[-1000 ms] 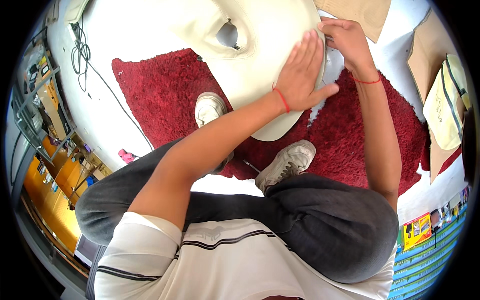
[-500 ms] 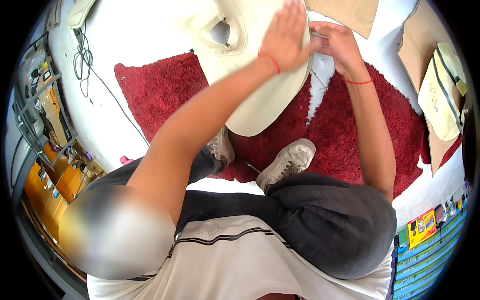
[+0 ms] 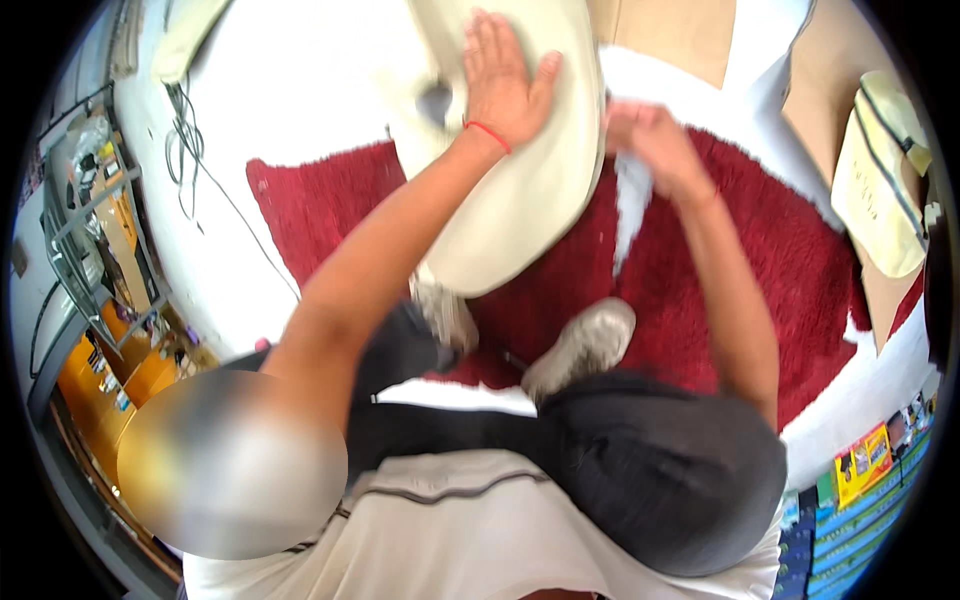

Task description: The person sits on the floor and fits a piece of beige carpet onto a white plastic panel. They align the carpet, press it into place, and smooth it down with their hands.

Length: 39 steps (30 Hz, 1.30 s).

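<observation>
A large cream, leather-like padded piece (image 3: 545, 200), perhaps a seat cover, lies over a dark red rug (image 3: 740, 280) and reaches past the top of the view. It has a rounded near end and a hole (image 3: 434, 103) toward its left side. My left hand (image 3: 503, 90) rests flat on its upper face, thumb spread away from the fingers. Along the right edge of the piece is my right hand (image 3: 655, 140), fingers bent toward that edge. Motion blurs the right fingers, and whether they pinch the edge does not show.
My shoes (image 3: 585, 345) stand on the rug below the cream piece. Cardboard sheets (image 3: 670, 35) lie beyond it and at the right, where a pale yellow bag (image 3: 878, 180) rests. A black cable (image 3: 185, 140) runs along the white floor at left, near a metal rack (image 3: 90, 240).
My left hand has slid leftward over the cream piece, away from its right edge. The right hand has moved slightly down and left, its fingers more bent. The whole view has shifted a little.
</observation>
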### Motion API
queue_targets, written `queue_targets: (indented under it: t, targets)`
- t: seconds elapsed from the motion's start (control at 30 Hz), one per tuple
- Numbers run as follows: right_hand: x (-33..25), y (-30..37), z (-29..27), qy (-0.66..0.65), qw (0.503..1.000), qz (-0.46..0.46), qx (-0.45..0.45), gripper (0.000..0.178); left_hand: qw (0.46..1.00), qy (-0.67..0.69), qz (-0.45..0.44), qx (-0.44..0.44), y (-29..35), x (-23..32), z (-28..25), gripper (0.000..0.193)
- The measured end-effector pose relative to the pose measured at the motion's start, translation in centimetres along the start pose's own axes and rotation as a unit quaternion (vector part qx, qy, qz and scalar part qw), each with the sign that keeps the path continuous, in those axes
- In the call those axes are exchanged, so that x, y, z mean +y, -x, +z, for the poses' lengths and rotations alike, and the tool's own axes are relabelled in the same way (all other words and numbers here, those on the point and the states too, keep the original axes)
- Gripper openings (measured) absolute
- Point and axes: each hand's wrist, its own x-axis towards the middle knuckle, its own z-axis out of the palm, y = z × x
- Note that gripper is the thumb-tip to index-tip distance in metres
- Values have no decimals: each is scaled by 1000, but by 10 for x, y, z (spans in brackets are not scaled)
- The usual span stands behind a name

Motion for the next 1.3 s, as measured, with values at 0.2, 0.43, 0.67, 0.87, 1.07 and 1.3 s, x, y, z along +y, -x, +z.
queue_targets:
  t: [0.2, 0.43, 0.67, 0.87, 1.07, 1.3]
  targets:
    - [42, 93, 26, 73, 996, 41, 28, 26, 983, 52, -159, 71, -22, 24, 26, 89]
    - [45, 104, -9, 96, 992, 79, -12, 17, 986, 5, -119, 117, -52, 36, 44, 84]
    - [-122, -62, -52, 59, 978, -77, 184, 59, 991, 2, -100, 88, -52, 41, 40, 86]
    - [-209, -144, -39, 548, 771, -128, 296, 17, 992, -1, -94, 84, -53, 40, 39, 86]
    - [-161, -64, 83, 585, 621, -486, 186, 11, 986, 140, -90, 22, -53, 50, 16, 90]
    - [-203, -127, 9, 383, 851, -306, 188, 24, 992, -68, -86, 60, -29, 24, 32, 105]
